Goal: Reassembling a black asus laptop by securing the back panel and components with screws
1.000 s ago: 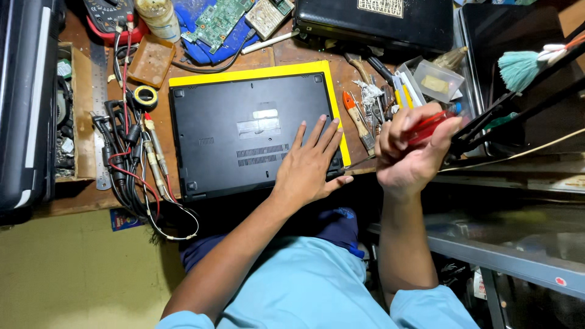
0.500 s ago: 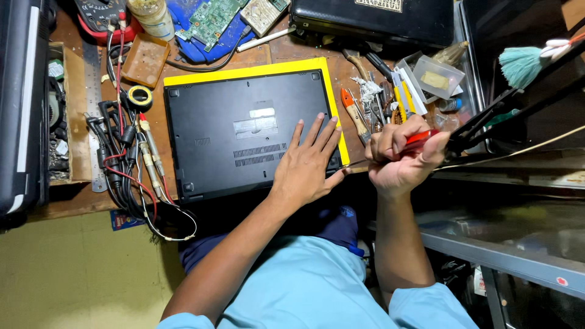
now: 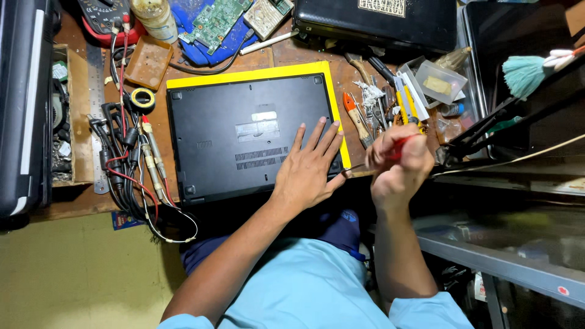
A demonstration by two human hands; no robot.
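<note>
Nearest the camera, the left hand (image 3: 309,167) lies flat and open, fingers spread, on the near right corner of the matte black plastic laptop (image 3: 250,137), which sits underside up; the spread palm seems placed to pin the machine against the bench. Just right of it, the right hand (image 3: 396,161) is closed around a red-handled screwdriver (image 3: 399,148), whose thin shaft slants left toward the laptop's near right corner, beside the left thumb. The tip and any screw it meets are too small and blurred to make out.

The laptop rests on a yellow rectangular mat (image 3: 250,74), visible only as a border along its far and right edges, probably to cushion the lid. Its near edge overhangs the worn brown wooden workbench (image 3: 304,55).

To the left, a tangle of black and red cables (image 3: 125,164) trails off the near edge. To the right, a scatter of hand tools with orange and yellow handles (image 3: 381,106) lies within reach, too jumbled to identify singly.

At the far edge lie a green circuit board (image 3: 216,18) on blue cloth and a black hard case (image 3: 375,21), both cut off by the frame.
</note>
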